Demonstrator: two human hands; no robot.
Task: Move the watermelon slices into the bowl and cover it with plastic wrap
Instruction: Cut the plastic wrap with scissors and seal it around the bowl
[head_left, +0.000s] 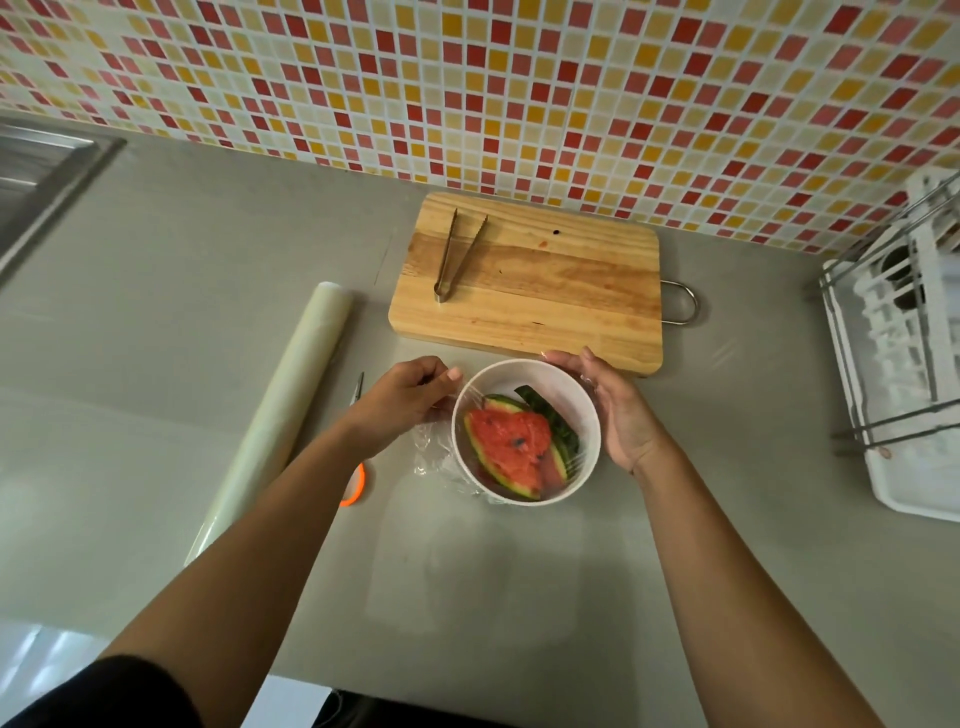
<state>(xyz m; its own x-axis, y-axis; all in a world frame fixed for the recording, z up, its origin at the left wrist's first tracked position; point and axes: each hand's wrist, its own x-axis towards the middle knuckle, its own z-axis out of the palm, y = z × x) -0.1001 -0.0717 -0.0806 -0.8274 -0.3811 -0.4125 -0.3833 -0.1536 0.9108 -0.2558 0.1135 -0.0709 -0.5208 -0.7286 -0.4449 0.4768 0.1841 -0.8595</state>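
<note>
We pinched plastic wrap (431, 460) taut with left hand (410, 397) | right hand (621, 415) flat, steadying bowl (540, 376) | watermelon slices (511, 439) inside

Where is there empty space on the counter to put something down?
The widest bare patch is the counter on the bowl's near side, between the forearms. More lies between the sink and the plastic wrap roll. The cutting board is bare right of the tongs. It is crowded beside the bowl: the left hand, the right hand, loose plastic wrap and the scissors.
</note>
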